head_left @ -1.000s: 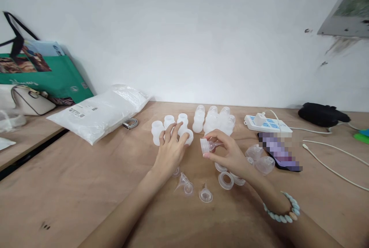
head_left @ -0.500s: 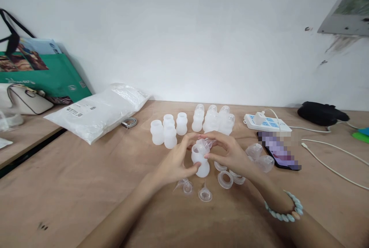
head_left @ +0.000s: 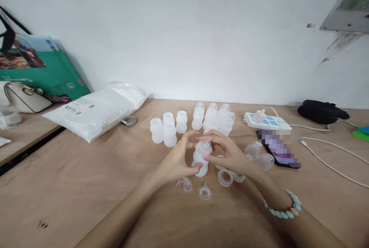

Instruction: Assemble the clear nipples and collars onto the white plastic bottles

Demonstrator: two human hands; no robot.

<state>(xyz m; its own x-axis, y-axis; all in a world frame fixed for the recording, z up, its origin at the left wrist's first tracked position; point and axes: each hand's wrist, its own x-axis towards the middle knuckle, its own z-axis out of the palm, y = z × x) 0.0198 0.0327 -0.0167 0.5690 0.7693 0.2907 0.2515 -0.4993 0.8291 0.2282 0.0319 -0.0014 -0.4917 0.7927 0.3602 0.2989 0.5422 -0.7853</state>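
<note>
Between my hands stands a frosted white baby bottle (head_left: 201,168), with a clear bottle nipple (head_left: 204,146) at its mouth. My left hand (head_left: 177,160) is closed round the bottle's left side, thumb low and index finger near the top. With my right hand (head_left: 230,151) I pinch the nipple from the right; whether it is seated I cannot tell. On the table just in front lie two loose clear nipples, one on its side (head_left: 187,185) and one with its tip up (head_left: 205,191). By my right wrist lie several translucent rings (head_left: 225,178) and clear domed caps (head_left: 264,161).
Several open bottles (head_left: 157,131) stand behind my left hand, and several capped bottles (head_left: 197,119) behind my right. A phone (head_left: 278,150), power strip (head_left: 268,121), cable (head_left: 331,159) and black pouch (head_left: 323,111) lie right. Leftward are a plastic parcel (head_left: 98,109) and wristband (head_left: 128,121).
The nipple has gone from tilted at the right of the bottle's mouth to more upright over it. My right fingers moved slightly with it; my left hand keeps its hold.
</note>
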